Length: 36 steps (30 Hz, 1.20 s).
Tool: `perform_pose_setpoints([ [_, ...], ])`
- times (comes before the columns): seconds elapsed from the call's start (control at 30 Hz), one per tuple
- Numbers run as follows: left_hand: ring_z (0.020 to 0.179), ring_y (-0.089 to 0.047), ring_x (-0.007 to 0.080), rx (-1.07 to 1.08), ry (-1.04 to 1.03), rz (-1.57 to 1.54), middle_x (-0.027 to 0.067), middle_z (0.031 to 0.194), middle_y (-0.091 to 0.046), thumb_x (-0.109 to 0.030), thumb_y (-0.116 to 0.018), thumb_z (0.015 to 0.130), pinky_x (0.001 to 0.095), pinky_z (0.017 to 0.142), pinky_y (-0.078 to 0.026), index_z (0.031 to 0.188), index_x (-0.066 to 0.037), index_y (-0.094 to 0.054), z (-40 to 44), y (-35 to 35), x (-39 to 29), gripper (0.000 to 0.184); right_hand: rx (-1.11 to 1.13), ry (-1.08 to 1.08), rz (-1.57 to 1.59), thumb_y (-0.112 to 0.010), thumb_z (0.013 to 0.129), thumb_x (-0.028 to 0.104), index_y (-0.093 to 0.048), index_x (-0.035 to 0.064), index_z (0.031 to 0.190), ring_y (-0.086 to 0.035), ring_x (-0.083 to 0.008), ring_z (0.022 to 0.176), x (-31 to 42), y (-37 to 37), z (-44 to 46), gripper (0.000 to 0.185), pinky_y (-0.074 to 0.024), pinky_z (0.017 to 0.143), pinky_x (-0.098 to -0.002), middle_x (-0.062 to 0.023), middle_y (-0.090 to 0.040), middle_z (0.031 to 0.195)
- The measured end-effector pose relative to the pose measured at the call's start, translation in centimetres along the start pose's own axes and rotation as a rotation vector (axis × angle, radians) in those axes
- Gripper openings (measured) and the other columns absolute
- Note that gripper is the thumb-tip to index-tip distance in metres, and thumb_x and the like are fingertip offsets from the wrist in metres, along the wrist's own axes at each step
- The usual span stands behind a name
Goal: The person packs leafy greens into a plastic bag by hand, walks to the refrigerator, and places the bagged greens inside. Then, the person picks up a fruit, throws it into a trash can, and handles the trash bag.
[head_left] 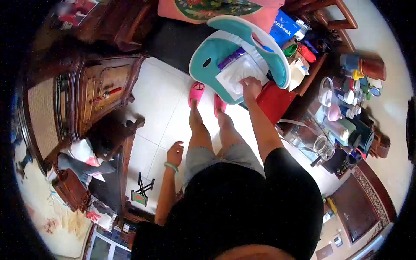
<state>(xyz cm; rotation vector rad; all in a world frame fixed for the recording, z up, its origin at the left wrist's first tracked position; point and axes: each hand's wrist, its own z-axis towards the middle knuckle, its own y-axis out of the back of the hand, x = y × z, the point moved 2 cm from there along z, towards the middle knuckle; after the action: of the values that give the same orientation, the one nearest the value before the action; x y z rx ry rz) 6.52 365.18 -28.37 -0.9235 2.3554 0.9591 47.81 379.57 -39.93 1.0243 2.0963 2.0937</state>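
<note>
My right hand (pixel 250 88) reaches down to a white, soft-looking packet (pixel 232 82), fingers pinched at its right side. The packet lies on a teal and white moulded seat (pixel 200 74) with a raised back, beside a purple strip-shaped item (pixel 231 59). Hanging at my side, my left hand (pixel 174 154) has loosely bent fingers and holds nothing; a pale green bangle circles that wrist. Exactly what the packet contains cannot be made out.
A red box-like item (pixel 275 102) stands right of the seat. Cups and jars crowd a side table (pixel 310 130). A blue bag (pixel 284 29) sits behind the seat. A small folding stool (pixel 139 190) stands on the tiles at left, near a carved wooden cabinet (pixel 108 93).
</note>
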Motion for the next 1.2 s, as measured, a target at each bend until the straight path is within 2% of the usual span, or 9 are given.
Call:
perform_pose_setpoints([
  [0.23,0.076,-0.062,0.0149,0.162,-0.079,0.068,0.0086,0.081,-0.064,-0.003,-0.048,0.083,0.0282,0.071,-0.051,0.107,-0.009,-0.055,12.1,3.5,-6.8,0.026,-0.246,0.093,0.269,-0.07,0.068,0.014,-0.059,0.0044,0.074,-0.056,-0.0301,0.09,3.7,5.7,1.6,0.015,-0.0421,0.079,-0.0392,-0.0104,-0.062,0.092],
  [0.33,0.082,-0.062,0.0196,0.158,-0.059,0.075,0.0098,0.085,-0.064,-0.011,-0.053,0.084,0.0307,0.076,-0.049,0.107,-0.009,-0.056,14.7,3.2,-12.7,0.023,-0.141,-0.305,0.658,-0.063,0.078,0.014,-0.059,0.0001,0.082,-0.058,-0.0226,0.091,3.4,7.1,1.2,0.015,-0.0423,0.081,-0.0316,-0.0133,-0.063,0.095],
  [0.47,0.087,-0.059,0.0192,0.171,-0.339,-0.145,0.0089,0.097,-0.061,-0.017,-0.064,0.078,0.0333,0.079,-0.046,0.112,-0.01,-0.054,17.5,-0.9,-14.9,0.036,0.014,-0.419,1.024,-0.056,0.083,0.01,-0.057,0.0071,0.082,-0.044,-0.0039,0.065,4.2,9.7,-0.1,0.003,-0.0339,0.059,-0.0179,0.006,-0.047,0.07],
  [0.67,0.125,-0.03,0.0279,0.077,-0.27,-0.503,0.0173,0.136,-0.03,-0.027,-0.069,0.076,0.0354,0.103,-0.027,0.136,-0.006,-0.028,16.5,-0.8,-23.7,0.075,0.352,-0.374,1.136,-0.056,0.084,0.016,-0.056,0.0042,0.092,-0.035,-0.0032,0.06,11.8,13.7,-3.0,0.014,-0.0276,0.051,-0.0189,0.0049,-0.044,0.07],
  [0.8,0.096,-0.052,0.0119,0.13,-0.273,-1.102,0.0059,0.105,-0.052,-0.019,-0.06,0.086,0.0252,0.084,-0.042,0.13,-0.008,-0.038,19.1,-1.5,-19.1,0.05,0.726,-0.378,1.432,-0.054,0.085,0.012,-0.042,-0.0015,0.118,-0.057,-0.0206,0.092,16.7,13.3,-4.0,0.038,-0.0468,0.08,-0.0298,-0.0121,-0.058,0.102],
  [0.87,0.097,-0.052,0.0161,-0.124,-0.379,-0.864,0.01,0.105,-0.056,-0.03,-0.064,0.082,0.0293,0.085,-0.042,0.129,-0.006,-0.039,19.0,-2.0,-16.3,0.058,0.891,-0.296,1.237,-0.057,0.082,0.014,-0.037,-0.0004,0.126,-0.054,-0.0226,0.1,19.1,14.4,-4.2,0.05,-0.0472,0.081,-0.0354,-0.0116,-0.05,0.115],
  [0.97,0.095,-0.053,0.0163,-0.169,-0.352,-0.96,0.0108,0.104,-0.058,-0.031,-0.067,0.078,0.0307,0.081,-0.044,0.123,-0.003,-0.044,14.6,0.5,-15.5,0.057,0.847,0.472,0.53,-0.051,0.088,0.021,-0.05,-0.001,0.116,-0.051,-0.0165,0.095,24.4,15.5,-4.8,0.036,-0.0432,0.081,-0.0275,-0.0088,-0.055,0.107],
  [1.07,0.081,-0.056,0.0116,-0.213,-0.203,-1.045,0.0054,0.091,-0.061,-0.021,-0.064,0.08,0.0285,0.071,-0.046,0.108,-0.003,-0.058,6.1,4.1,-15.0,0.034,1.361,-0.219,1.198,-0.052,0.086,0.014,-0.038,-0.0006,0.128,-0.049,-0.0214,0.109,26.0,13.2,-6.3,0.046,-0.0408,0.093,-0.0336,-0.0104,-0.048,0.122],
  [1.2,0.07,-0.056,0.0095,-0.572,-0.182,-1.034,0.0033,0.078,-0.063,-0.02,-0.062,0.081,0.0262,0.063,-0.047,0.097,-0.002,-0.063,-1.7,3.9,-9.6,0.024,1.569,-0.022,1.003,-0.052,0.085,0.01,-0.045,-0.0007,0.121,-0.052,-0.0202,0.101,28.8,10.2,-10.8,0.038,-0.0432,0.086,-0.0313,-0.0094,-0.051,0.114],
])
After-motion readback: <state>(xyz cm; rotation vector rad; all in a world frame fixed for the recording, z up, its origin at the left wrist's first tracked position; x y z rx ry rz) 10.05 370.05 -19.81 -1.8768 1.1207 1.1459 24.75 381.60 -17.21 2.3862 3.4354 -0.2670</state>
